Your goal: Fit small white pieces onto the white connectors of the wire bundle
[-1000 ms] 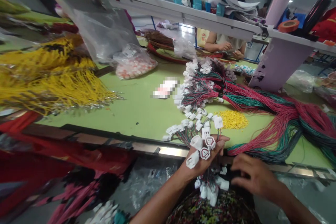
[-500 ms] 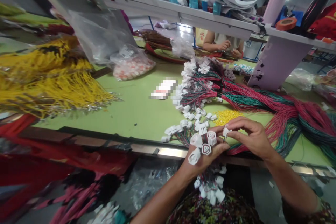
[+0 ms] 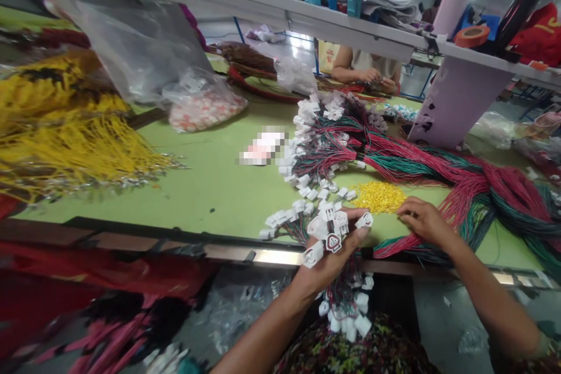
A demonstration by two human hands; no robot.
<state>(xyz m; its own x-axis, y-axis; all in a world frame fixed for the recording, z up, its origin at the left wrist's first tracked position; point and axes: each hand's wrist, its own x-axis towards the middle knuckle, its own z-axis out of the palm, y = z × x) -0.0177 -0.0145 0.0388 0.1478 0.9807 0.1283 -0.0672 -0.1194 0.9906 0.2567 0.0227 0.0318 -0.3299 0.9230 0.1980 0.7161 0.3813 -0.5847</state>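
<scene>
My left hand [image 3: 329, 257] is closed round a bunch of white plastic connectors [image 3: 333, 231] on thin red and green wires; more connectors [image 3: 350, 318] dangle below it over my lap. My right hand [image 3: 423, 221] reaches to the edge of a small heap of yellow bits [image 3: 377, 197] on the green table [image 3: 219, 187], its fingertips pinched together; what they hold is too small to make out. A thick bundle of red and green wires [image 3: 460, 187] with white connectors [image 3: 315, 128] lies across the table behind both hands.
Yellow wires [image 3: 79, 140] are heaped at the left. A clear bag of pinkish parts [image 3: 204, 108] lies behind. A shelf [image 3: 307, 17] on a pale post [image 3: 456, 99] spans overhead. Another person's hands [image 3: 377, 77] work at the far side. Red and pink wires [image 3: 109, 315] hang below the table edge.
My right hand rose from my lap to the connectors in my left hand, then moved right to the yellow heap. My left hand stayed closed on the bunch.
</scene>
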